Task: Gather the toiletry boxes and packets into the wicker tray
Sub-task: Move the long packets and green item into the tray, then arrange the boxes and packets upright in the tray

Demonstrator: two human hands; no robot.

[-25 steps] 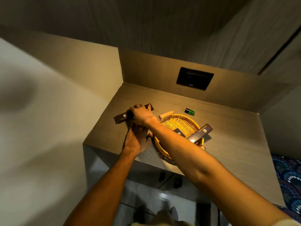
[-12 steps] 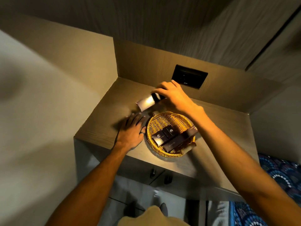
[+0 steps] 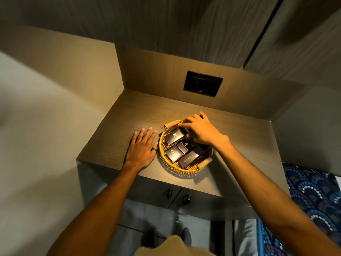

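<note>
The left hand (image 3: 143,148) is laid flat on the wooden countertop (image 3: 120,126), fingers spread and nothing held, just beside the wicker tray (image 3: 162,156). The right hand (image 3: 200,131) is curled over the tray's far side, fingertips pressed on a dark toiletry box (image 3: 174,138); whether it is gripped cannot be told. Further dark boxes (image 3: 188,159) are packed inside the tray. A tan cylinder (image 3: 171,124) is seen at the far rim.
</note>
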